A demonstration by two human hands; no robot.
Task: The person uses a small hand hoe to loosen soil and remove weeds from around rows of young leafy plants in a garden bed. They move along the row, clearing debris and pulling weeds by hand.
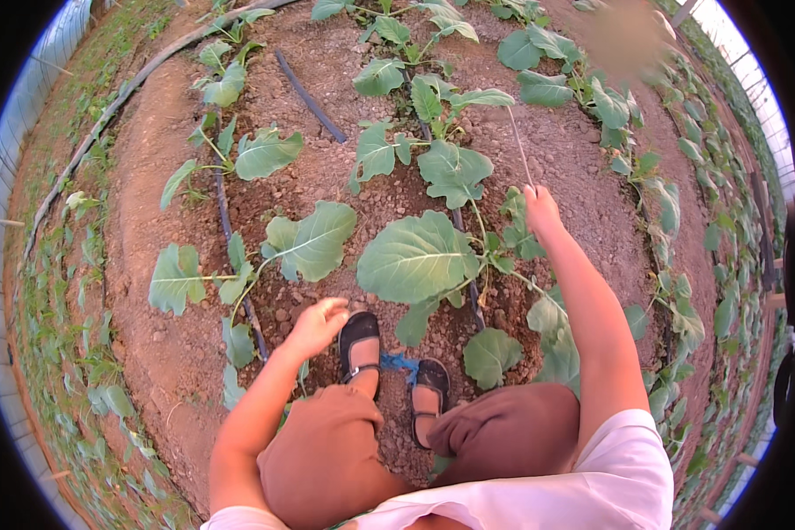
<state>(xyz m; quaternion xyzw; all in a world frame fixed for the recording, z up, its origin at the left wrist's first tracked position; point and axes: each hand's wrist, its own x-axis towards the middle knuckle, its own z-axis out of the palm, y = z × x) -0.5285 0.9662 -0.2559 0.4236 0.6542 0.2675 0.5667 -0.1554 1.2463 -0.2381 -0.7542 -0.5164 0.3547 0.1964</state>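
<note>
My right hand [542,212] is closed around the lower end of a thin, pale rod [520,146]. The rod slants up and away, and its far end meets the edge of a leaf [484,98] on a leafy green plant in the middle row. Over the soil by my left shoe, my left hand [318,328] hangs with loosely bent fingers and nothing visible in it. Nearest to that hand are a broad-leaved plant [312,240] in the left row and a large leaf [420,257] of the middle row.
Black drip hoses [223,199] run along the planted rows. A short piece of dark hose [309,95] lies on bare soil between rows. Blue stringy material [400,361] lies between my black shoes [359,331]. More plants [677,318] grow at right; a long grey pipe [106,115] curves along the left.
</note>
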